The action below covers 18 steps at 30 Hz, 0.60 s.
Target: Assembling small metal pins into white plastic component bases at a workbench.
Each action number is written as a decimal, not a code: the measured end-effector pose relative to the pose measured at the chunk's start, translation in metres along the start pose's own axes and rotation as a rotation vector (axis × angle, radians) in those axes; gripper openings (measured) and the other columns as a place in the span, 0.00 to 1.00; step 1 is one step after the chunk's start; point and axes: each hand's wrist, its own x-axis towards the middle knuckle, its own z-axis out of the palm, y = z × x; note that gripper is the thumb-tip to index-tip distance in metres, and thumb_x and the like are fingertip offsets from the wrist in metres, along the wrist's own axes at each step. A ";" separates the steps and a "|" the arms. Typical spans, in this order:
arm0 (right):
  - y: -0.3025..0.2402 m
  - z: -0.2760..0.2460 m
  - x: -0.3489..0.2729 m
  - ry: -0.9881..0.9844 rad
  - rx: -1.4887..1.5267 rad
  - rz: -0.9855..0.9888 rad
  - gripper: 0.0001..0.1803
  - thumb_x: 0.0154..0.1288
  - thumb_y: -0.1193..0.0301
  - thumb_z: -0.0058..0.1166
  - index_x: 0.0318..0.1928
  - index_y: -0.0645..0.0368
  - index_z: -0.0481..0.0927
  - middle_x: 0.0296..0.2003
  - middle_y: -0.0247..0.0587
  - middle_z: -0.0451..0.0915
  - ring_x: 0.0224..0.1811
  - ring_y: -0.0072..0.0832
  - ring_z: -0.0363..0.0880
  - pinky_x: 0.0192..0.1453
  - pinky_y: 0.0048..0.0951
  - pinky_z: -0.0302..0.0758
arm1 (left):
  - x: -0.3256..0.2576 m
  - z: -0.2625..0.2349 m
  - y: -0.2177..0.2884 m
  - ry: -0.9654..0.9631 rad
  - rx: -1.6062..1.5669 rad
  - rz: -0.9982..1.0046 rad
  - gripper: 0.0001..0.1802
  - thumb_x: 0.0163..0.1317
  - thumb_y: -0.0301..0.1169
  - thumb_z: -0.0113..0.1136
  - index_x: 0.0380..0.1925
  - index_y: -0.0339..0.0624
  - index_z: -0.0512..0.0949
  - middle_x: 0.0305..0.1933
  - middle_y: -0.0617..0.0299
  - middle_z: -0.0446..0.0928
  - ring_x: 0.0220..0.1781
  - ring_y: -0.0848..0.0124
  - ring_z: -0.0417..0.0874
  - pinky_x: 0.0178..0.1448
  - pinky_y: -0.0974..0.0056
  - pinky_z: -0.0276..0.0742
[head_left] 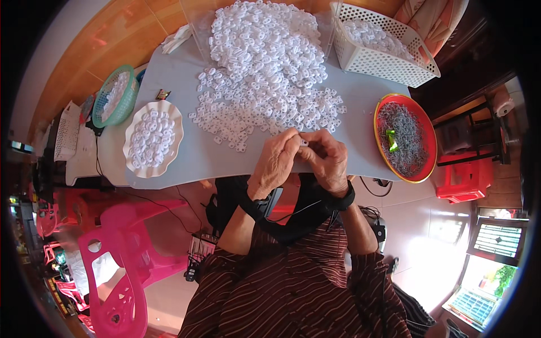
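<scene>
Hands: left hand (274, 163) and right hand (327, 160) pressed together, fingertips pinching one small white piece (304, 143) (probably plastic; too small to tell).
Position: near table edge (225, 172), beside the white pile (265, 73).
Risk: a loosened pinch could drop it floorward.

Colour rundown from my feed: the table (186, 84) is a plain pale grey, and the big heap of small plastic pieces (265, 62) on it is pure white. Same white for the piece (304, 143) pinched between my hands. The scalloped plate (153, 138) is cream-white, the lattice basket (383, 48) is white too, and the little round basket (115, 96) is teal green mesh. The round tray (406, 138) is red with a yellow rim, filled with dull grey metal bits and one bright green thing (391, 141). My sleeves (293, 293) are dark maroon with thin pale stripes, wristbands (344, 198) black. The plastic chair (121, 265) is hot pink, the stool (465, 180) red.
</scene>
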 end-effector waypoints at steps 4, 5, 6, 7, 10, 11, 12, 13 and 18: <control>-0.005 -0.004 0.003 -0.054 0.183 0.112 0.12 0.61 0.77 0.57 0.45 0.64 0.76 0.25 0.28 0.76 0.27 0.14 0.71 0.32 0.18 0.70 | 0.000 -0.002 -0.004 0.047 0.038 0.019 0.12 0.67 0.33 0.43 0.31 0.35 0.68 0.19 0.53 0.64 0.21 0.69 0.66 0.28 0.63 0.66; -0.008 -0.005 0.004 -0.092 0.221 0.134 0.12 0.62 0.76 0.56 0.46 0.65 0.76 0.26 0.28 0.76 0.28 0.14 0.71 0.34 0.17 0.70 | -0.001 -0.004 -0.004 0.075 0.053 0.066 0.12 0.68 0.33 0.43 0.32 0.35 0.69 0.19 0.55 0.65 0.22 0.70 0.66 0.29 0.64 0.66; -0.008 -0.005 0.005 -0.083 0.213 0.129 0.12 0.62 0.76 0.56 0.46 0.65 0.76 0.26 0.28 0.76 0.28 0.14 0.71 0.34 0.17 0.70 | -0.001 -0.004 -0.004 0.065 0.008 0.055 0.12 0.68 0.34 0.43 0.34 0.36 0.71 0.21 0.57 0.68 0.24 0.72 0.67 0.31 0.66 0.67; -0.007 -0.003 0.005 -0.074 0.278 0.139 0.12 0.63 0.76 0.55 0.46 0.65 0.76 0.27 0.29 0.77 0.29 0.14 0.71 0.35 0.17 0.71 | -0.002 -0.002 -0.003 0.057 0.001 0.065 0.12 0.68 0.34 0.43 0.34 0.36 0.71 0.21 0.57 0.68 0.24 0.72 0.67 0.31 0.66 0.67; -0.015 0.003 0.010 -0.049 0.319 0.147 0.11 0.64 0.76 0.52 0.46 0.67 0.76 0.28 0.31 0.77 0.29 0.14 0.72 0.35 0.18 0.72 | -0.009 -0.001 -0.001 0.143 -0.102 -0.003 0.14 0.69 0.35 0.43 0.34 0.35 0.72 0.24 0.62 0.72 0.28 0.75 0.70 0.35 0.68 0.69; -0.018 0.005 0.013 -0.035 0.299 0.155 0.10 0.65 0.76 0.51 0.45 0.67 0.75 0.28 0.32 0.78 0.28 0.14 0.72 0.34 0.18 0.72 | -0.007 0.000 0.000 0.142 -0.105 0.007 0.14 0.69 0.35 0.43 0.34 0.35 0.72 0.24 0.62 0.72 0.28 0.75 0.70 0.35 0.68 0.69; -0.022 0.004 0.014 -0.022 0.277 0.165 0.09 0.65 0.77 0.49 0.44 0.68 0.75 0.28 0.32 0.78 0.28 0.15 0.72 0.33 0.18 0.73 | -0.006 0.005 0.003 0.167 -0.153 -0.003 0.14 0.69 0.35 0.43 0.34 0.35 0.72 0.25 0.62 0.73 0.28 0.76 0.71 0.36 0.69 0.69; -0.026 0.003 0.017 -0.024 0.268 0.159 0.09 0.65 0.77 0.49 0.44 0.68 0.75 0.28 0.32 0.78 0.28 0.15 0.72 0.33 0.18 0.73 | -0.005 0.008 0.005 0.192 -0.201 -0.013 0.14 0.69 0.35 0.43 0.34 0.34 0.72 0.25 0.62 0.73 0.29 0.76 0.72 0.36 0.69 0.70; -0.033 -0.025 0.072 0.218 0.126 -0.029 0.11 0.65 0.72 0.45 0.39 0.67 0.77 0.24 0.30 0.74 0.24 0.15 0.73 0.29 0.19 0.70 | 0.003 0.019 -0.004 0.161 -0.832 -0.124 0.15 0.68 0.37 0.44 0.36 0.35 0.72 0.30 0.61 0.74 0.33 0.75 0.76 0.42 0.69 0.73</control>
